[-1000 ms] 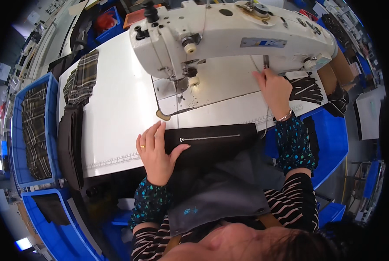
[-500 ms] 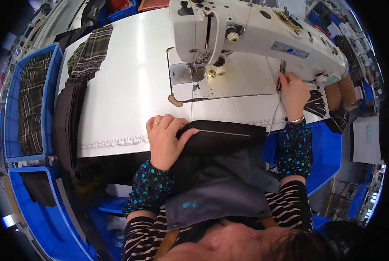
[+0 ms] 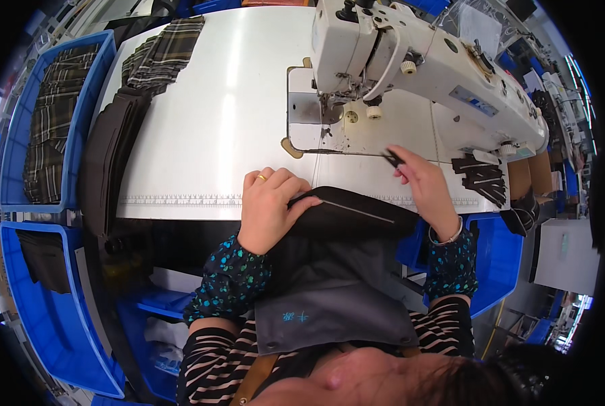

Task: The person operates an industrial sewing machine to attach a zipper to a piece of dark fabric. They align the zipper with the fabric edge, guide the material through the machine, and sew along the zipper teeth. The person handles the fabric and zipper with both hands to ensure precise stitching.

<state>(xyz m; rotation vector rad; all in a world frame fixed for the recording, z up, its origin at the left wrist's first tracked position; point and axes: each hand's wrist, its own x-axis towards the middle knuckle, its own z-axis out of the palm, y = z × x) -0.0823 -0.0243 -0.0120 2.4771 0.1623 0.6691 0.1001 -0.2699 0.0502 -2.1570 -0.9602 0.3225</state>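
My left hand (image 3: 269,206) pinches the left end of a black fabric piece (image 3: 363,222) at the table's front edge, thumb on top. A thin pale line, perhaps a zip or piping, runs along the piece, whose right end lies below my right wrist. In my right hand (image 3: 424,186) is a pair of thread snips (image 3: 392,158), dark blades pointing left toward the machine; my fingers hide the rest. Threads run from under the needle of the white sewing machine (image 3: 343,57) down toward the fabric near my left fingers.
Plaid pieces (image 3: 164,54) and a dark fabric stack (image 3: 113,159) lie on the table's left. Blue bins (image 3: 72,169) stand beyond that edge, and another blue bin (image 3: 495,264) is at right. Short dark strips (image 3: 482,177) lie under the machine's right end.
My right hand has lifted the snips from beside the machine arm and brought them left and nearer to the fabric. My left hand keeps its pinch. The view has shifted somewhat.
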